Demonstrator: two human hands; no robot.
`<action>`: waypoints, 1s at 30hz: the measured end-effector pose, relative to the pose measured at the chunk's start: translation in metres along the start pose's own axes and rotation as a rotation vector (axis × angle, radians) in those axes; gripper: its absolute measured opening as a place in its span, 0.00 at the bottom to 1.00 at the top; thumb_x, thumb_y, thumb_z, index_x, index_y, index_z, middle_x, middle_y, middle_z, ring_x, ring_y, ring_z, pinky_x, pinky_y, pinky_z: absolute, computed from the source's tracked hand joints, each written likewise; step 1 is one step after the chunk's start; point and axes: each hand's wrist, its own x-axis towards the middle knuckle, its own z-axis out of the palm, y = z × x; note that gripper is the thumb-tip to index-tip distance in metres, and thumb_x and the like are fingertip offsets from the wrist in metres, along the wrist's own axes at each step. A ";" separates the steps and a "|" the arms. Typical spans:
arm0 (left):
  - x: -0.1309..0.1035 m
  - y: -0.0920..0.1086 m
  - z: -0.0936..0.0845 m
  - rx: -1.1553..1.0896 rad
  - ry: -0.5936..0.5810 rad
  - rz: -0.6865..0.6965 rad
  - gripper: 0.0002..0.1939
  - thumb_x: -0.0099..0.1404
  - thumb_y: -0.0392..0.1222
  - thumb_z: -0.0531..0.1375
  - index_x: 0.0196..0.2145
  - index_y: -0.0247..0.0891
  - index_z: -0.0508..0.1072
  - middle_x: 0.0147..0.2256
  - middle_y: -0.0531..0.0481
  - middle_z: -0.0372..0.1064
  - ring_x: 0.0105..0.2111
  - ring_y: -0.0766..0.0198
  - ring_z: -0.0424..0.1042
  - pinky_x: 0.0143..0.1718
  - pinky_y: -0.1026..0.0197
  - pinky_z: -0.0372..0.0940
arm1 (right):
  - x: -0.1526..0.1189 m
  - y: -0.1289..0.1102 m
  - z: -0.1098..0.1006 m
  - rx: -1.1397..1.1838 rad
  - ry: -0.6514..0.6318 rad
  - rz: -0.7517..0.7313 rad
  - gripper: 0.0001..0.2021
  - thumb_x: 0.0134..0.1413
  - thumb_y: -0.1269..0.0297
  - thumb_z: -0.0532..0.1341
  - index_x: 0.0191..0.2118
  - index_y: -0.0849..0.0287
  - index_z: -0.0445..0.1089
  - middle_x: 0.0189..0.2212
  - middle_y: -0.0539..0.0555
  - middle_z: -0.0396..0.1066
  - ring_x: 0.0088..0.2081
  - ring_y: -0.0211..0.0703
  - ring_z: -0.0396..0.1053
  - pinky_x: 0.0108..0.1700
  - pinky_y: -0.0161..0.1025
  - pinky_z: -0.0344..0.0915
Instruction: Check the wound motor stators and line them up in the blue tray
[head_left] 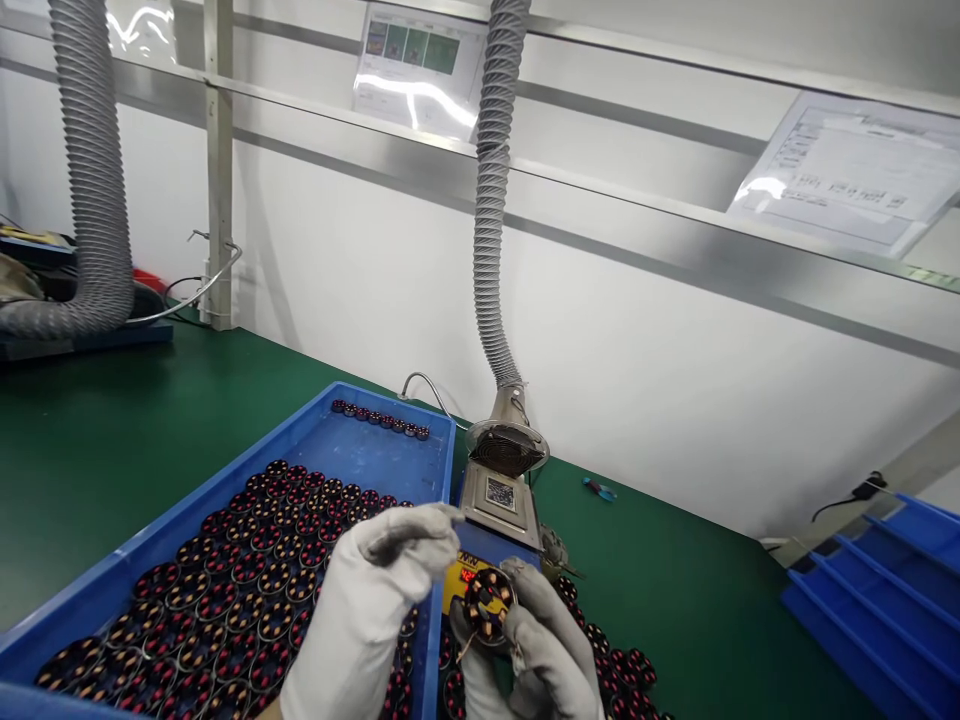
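Note:
My right hand [544,635], in a white glove with grey fingertips, grips a motor stator [489,605], a round black ring with copper windings. A thin wire end sticks out at its lower left. My left hand [397,560], gloved the same way, is raised just left of the stator, apart from it. Its fingers are curled and pressed together; whatever may be between them is hidden. Past both hands stands a solder pot [499,500] with a yellow front panel and a red digital display, partly covered by the stator.
A blue tray [390,450] at left holds many stators in rows. More stators [630,670] lie on the green table at right. A fume hose [491,230] with a metal hood hangs over the pot. Small cutters [598,489] lie behind; blue bins [877,590] stand far right.

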 end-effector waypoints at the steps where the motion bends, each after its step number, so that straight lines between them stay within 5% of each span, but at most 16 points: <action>1: 0.000 0.002 0.000 0.026 0.000 -0.012 0.09 0.39 0.35 0.65 0.24 0.39 0.77 0.25 0.50 0.73 0.22 0.67 0.67 0.24 0.69 0.64 | 0.001 0.000 -0.001 0.001 -0.010 -0.004 0.14 0.43 0.77 0.65 0.37 0.56 0.69 0.42 0.56 0.72 0.40 0.48 0.73 0.37 0.45 0.73; 10: -0.006 0.013 0.010 0.194 -0.095 -0.225 0.14 0.43 0.40 0.66 0.31 0.34 0.76 0.27 0.46 0.75 0.28 0.63 0.70 0.30 0.67 0.66 | -0.008 -0.003 -0.004 0.039 -0.100 0.066 0.17 0.46 0.78 0.62 0.41 0.51 0.69 0.45 0.55 0.71 0.42 0.49 0.72 0.41 0.48 0.72; 18: 0.002 0.012 -0.001 -0.038 0.077 -0.073 0.13 0.41 0.37 0.67 0.29 0.39 0.77 0.28 0.51 0.75 0.29 0.64 0.73 0.32 0.68 0.67 | -0.005 -0.001 -0.007 0.110 -0.100 0.109 0.14 0.47 0.73 0.63 0.41 0.53 0.68 0.45 0.56 0.71 0.45 0.50 0.71 0.43 0.49 0.71; 23: -0.002 0.021 0.004 0.247 -0.289 -0.226 0.17 0.44 0.41 0.64 0.34 0.33 0.76 0.29 0.47 0.73 0.33 0.57 0.71 0.33 0.62 0.66 | -0.006 -0.002 -0.004 0.085 -0.078 0.084 0.14 0.48 0.74 0.63 0.41 0.52 0.68 0.45 0.55 0.71 0.44 0.49 0.72 0.38 0.44 0.73; 26: -0.005 0.019 0.003 0.269 -0.379 -0.219 0.15 0.49 0.42 0.63 0.35 0.34 0.76 0.34 0.45 0.73 0.36 0.56 0.70 0.37 0.60 0.66 | -0.003 -0.005 -0.001 0.076 -0.063 0.081 0.16 0.47 0.77 0.62 0.41 0.52 0.68 0.44 0.54 0.71 0.44 0.47 0.71 0.40 0.43 0.73; 30: -0.003 0.015 -0.009 0.144 -0.153 -0.072 0.11 0.52 0.44 0.63 0.33 0.38 0.77 0.35 0.46 0.74 0.38 0.56 0.71 0.37 0.61 0.66 | 0.003 -0.009 0.000 0.061 -0.050 0.130 0.18 0.43 0.81 0.63 0.40 0.54 0.67 0.45 0.54 0.70 0.43 0.42 0.72 0.38 0.35 0.72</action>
